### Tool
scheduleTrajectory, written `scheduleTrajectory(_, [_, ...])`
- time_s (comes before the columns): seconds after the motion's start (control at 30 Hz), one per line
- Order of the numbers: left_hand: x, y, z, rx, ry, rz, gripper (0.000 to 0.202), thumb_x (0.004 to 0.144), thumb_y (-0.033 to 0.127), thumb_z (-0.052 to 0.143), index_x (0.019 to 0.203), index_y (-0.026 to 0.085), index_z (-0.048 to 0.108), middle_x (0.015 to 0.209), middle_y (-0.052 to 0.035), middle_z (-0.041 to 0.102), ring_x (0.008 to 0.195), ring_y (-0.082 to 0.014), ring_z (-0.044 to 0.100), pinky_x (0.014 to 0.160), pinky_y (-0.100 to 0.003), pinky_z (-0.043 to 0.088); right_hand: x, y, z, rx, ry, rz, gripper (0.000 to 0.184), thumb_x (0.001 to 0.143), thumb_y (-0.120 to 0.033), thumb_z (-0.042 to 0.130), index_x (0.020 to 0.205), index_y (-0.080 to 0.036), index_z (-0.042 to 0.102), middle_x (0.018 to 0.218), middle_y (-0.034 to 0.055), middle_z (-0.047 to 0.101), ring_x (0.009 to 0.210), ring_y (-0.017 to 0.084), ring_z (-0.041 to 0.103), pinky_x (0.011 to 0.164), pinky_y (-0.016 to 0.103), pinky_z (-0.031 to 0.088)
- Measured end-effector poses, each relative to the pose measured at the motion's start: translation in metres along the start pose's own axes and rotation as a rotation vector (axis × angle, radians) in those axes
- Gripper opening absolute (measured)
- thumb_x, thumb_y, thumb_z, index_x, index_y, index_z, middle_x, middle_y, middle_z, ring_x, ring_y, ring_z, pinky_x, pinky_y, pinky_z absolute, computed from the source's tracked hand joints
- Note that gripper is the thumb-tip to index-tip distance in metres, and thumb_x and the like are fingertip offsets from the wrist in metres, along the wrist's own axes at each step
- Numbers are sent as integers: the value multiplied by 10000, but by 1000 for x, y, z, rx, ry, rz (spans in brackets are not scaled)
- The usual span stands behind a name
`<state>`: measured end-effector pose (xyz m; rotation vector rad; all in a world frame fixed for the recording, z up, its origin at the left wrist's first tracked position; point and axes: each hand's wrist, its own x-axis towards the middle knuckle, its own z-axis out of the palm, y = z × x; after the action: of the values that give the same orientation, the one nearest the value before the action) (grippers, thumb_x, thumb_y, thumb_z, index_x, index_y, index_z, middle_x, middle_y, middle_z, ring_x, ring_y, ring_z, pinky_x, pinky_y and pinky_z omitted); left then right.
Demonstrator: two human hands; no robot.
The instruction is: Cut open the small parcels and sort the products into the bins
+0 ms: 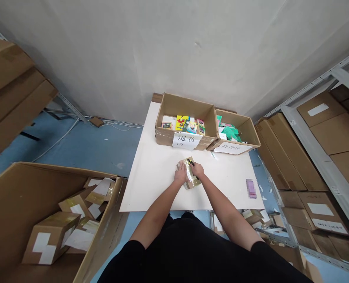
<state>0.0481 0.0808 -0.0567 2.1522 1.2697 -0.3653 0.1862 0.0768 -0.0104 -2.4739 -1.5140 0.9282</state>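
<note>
A small cardboard box (pixel 189 181) sealed with shiny yellowish tape lies at a slant on the white table (pixel 153 173). My left hand (pixel 180 173) rests on the left side of its top, fingers spread and pressed flat. Over the right part of the same box, my right hand (pixel 196 169) is closed around a slim black tool (pixel 191 162) that looks like a box cutter. Its tip is too small to make out, and my fingers cover part of it.
Behind my hands stand two open cartons with paper signs: one (pixel 168 138) holds colourful small boxes, the other (pixel 252 141) green packets. A purple blurred item (pixel 251 188) lies at right. A large carton (pixel 103 239) of parcels stands at left; a loaded shelf (pixel 298 129) at right.
</note>
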Motion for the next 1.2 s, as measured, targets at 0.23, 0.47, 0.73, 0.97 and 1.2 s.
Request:
scheduleTrajectory(0.23, [-2, 3, -3, 56, -38, -22, 1261, 798, 552, 810, 1728, 195, 36, 1798, -141, -46, 1659, -346, -86, 1184, -506, 456, 15, -27, -3, -269, -97, 11, 405, 1103, -454, 445, 1276, -174, 681, 1185, 137, 786, 991, 234, 767, 797, 275, 524])
scheduleTrajectory(0.47, [-1, -1, -1, 18, -35, -31, 1249, 806, 584, 790, 1729, 234, 25, 1798, -104, -78, 1651, -356, -128, 1194, -558, 432, 3, -31, -11, -297, -232, 55, 345, 1086, -396, 493, 1266, -167, 678, 1140, 140, 793, 773, 211, 781, 729, 285, 553])
scheduleTrajectory(0.73, [5, 1, 3, 26, -36, -70, 1220, 803, 553, 792, 1729, 245, 60, 1795, -104, -85, 1648, -349, -149, 1247, -572, 344, -45, 12, -19, -334, -397, 131, 195, 920, -275, 728, 1065, -148, 756, 774, 104, 775, 647, 253, 774, 658, 312, 584])
scheduleTrajectory(0.97, [8, 5, 3, 108, -32, -79, 1221, 803, 582, 748, 1728, 191, 54, 1792, -126, -85, 1655, -337, -122, 1290, -569, 243, -107, 76, -3, -327, -356, 122, 149, 959, -226, 634, 1040, -162, 742, 1086, 174, 791, 748, 261, 797, 731, 363, 604])
scheduleTrajectory(1.2, [5, 11, 1, 94, -11, -99, 1252, 784, 606, 774, 1726, 170, 75, 1796, -157, -34, 1658, -351, -88, 1251, -499, 344, -132, 152, 5, 37, -224, 287, 314, 1073, -427, 492, 1036, -166, 663, 848, 107, 773, 737, 221, 773, 696, 289, 546])
